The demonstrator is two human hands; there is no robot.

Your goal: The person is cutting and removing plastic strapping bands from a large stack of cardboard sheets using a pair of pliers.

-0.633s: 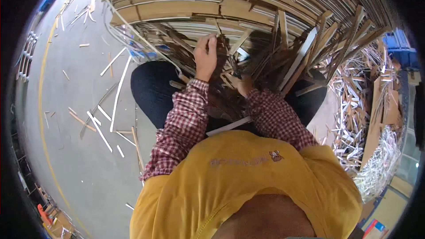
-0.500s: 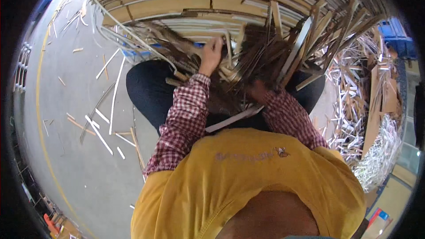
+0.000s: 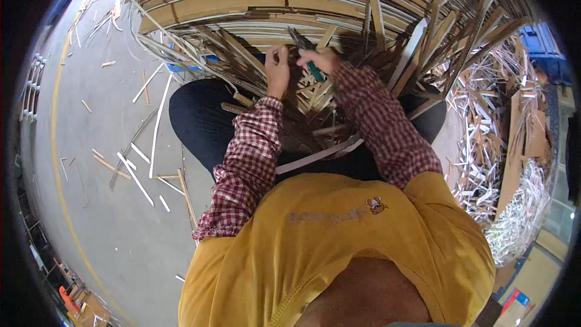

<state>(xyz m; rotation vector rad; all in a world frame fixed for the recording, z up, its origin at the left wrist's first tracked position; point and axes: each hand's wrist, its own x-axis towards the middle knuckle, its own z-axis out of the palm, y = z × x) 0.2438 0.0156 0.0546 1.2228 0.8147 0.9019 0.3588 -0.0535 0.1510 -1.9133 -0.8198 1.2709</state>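
Note:
My right hand [image 3: 319, 60] is closed on green-handled pliers [image 3: 301, 39], their dark jaws pointing up toward the cardboard stack [image 3: 236, 7]. Just left of it, my left hand [image 3: 278, 70] is raised with its fingers curled in; whatever they pinch, if anything, is too small to make out. Both hands are at the near face of the stack, over my lap. Between my forearms lies a heap of narrow cardboard offcuts [image 3: 316, 95]. A pale strip [image 3: 318, 156] bends across my lap.
Cardboard strips [image 3: 445, 30] jut out from the stack at the right. Thin strips [image 3: 166, 45] hang loose at its left. Scraps [image 3: 140, 184] litter the grey floor [image 3: 91, 145] to the left. A large pile of cardboard and paper waste [image 3: 478, 139] lies at the right.
My right hand has risen from the offcuts in my lap to beside my left hand, bringing the pliers into view. The left hand has shifted slightly left, and its fingers are curled.

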